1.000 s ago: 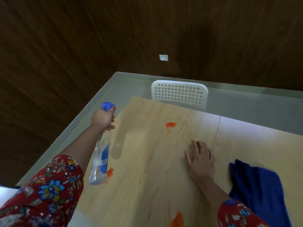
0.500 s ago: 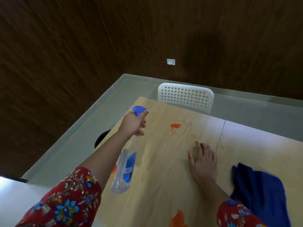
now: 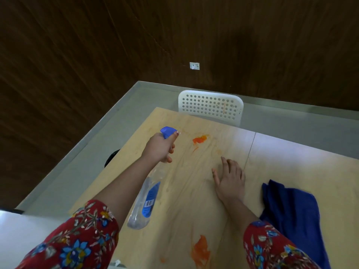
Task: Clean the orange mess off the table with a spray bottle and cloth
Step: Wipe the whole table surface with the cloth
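My left hand (image 3: 160, 147) grips the neck of a clear spray bottle (image 3: 144, 200) with a blue label and blue nozzle, held above the wooden table (image 3: 291, 166). The nozzle points toward an orange smear (image 3: 200, 139) at the far middle of the table. A second orange smear (image 3: 201, 251) lies near the front edge. Flat on the tabletop rests my right hand (image 3: 230, 179), fingers spread, holding nothing. A dark blue cloth (image 3: 291, 212) lies crumpled just right of that hand.
A white perforated chair back (image 3: 210, 106) stands at the table's far edge. Grey floor runs along the left and far sides, bounded by dark wood walls. A dark object (image 3: 111, 157) shows at the table's left edge.
My left hand has carried the spray bottle rightward and forward over the table, toward the far orange smear. The far smear now looks more spread out. My right hand has stayed flat.
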